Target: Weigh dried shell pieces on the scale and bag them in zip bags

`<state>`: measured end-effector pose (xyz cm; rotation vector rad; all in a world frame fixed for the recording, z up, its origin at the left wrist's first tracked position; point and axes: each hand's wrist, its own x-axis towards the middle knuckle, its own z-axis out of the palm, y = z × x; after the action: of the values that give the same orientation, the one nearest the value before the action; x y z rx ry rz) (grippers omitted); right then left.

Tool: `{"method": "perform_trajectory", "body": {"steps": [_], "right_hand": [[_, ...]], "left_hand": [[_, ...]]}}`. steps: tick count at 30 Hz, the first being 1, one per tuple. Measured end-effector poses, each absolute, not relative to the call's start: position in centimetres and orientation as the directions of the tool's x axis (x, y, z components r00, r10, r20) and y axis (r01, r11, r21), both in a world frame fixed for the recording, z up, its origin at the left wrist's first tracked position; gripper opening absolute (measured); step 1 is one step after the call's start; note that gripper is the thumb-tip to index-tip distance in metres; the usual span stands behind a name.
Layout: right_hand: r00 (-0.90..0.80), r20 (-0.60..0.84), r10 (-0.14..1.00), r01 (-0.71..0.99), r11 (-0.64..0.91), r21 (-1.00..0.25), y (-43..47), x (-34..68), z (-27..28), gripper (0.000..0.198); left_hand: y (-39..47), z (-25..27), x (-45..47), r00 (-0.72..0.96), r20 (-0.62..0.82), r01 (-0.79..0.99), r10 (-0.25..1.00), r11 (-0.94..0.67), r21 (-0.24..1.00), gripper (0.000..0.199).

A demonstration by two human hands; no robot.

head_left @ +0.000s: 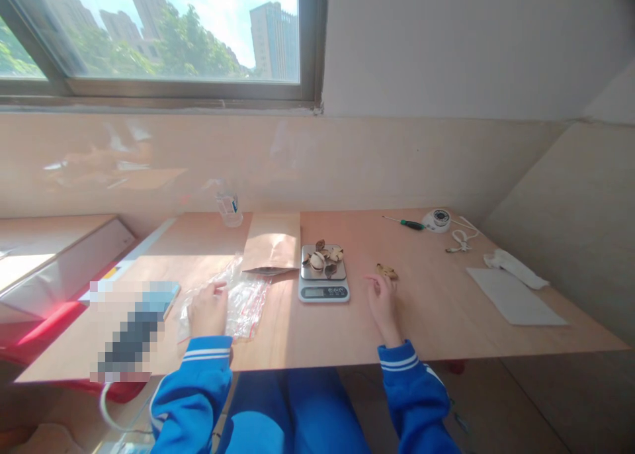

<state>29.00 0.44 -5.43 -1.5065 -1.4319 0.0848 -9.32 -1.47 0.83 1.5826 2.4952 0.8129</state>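
A small digital kitchen scale (324, 291) stands on the table between my hands. Several dried brown and cream pieces that look like dried mushrooms (323, 261) are heaped on its metal plate. To the right of the scale, my right hand (383, 303) is low over the table, fingers loosely apart with one pointing left. Just beyond its knuckles lies another dried piece (387, 271), apart from the heap; whether the fingers touch it I cannot tell. My left hand (208, 310) rests palm down, fingers loosely bent, on clear plastic zip bags (248, 306). Nothing shows in either hand.
Behind the bags lies a brown paper pouch (272, 242), with a clear plastic cup (230, 214) farther back. A screwdriver (411, 225), a white camera (438, 220) and its cable (461, 241) lie back right. White sheet (516, 298) at right; a blurred-out phone-like object (141, 321) at left.
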Motion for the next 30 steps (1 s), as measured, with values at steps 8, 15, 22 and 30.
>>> {"method": "perform_trajectory", "body": {"steps": [8,15,22,30], "right_hand": [[0.299,0.545,0.784,0.701,0.207,-0.682,0.3,28.8,-5.0,0.024],[0.292,0.546,0.786,0.691,0.221,-0.688,0.3,29.0,-5.1,0.025],[0.307,0.536,0.786,0.683,0.211,-0.699,0.2,29.1,-5.3,0.026],[0.328,0.532,0.781,0.681,0.196,-0.706,0.5,29.4,-5.8,0.027]], "left_hand": [[-2.1,2.8,-9.0,-0.47,0.565,0.851,0.678,0.18,0.493,0.025],[-3.2,4.6,-7.9,-0.499,0.637,0.832,0.588,0.118,0.542,0.024],[-3.9,4.3,-8.2,-0.615,0.572,0.766,0.543,0.239,0.596,0.027],[-3.8,3.2,-5.5,-0.242,0.514,0.773,0.823,-0.156,0.615,0.023]]}}
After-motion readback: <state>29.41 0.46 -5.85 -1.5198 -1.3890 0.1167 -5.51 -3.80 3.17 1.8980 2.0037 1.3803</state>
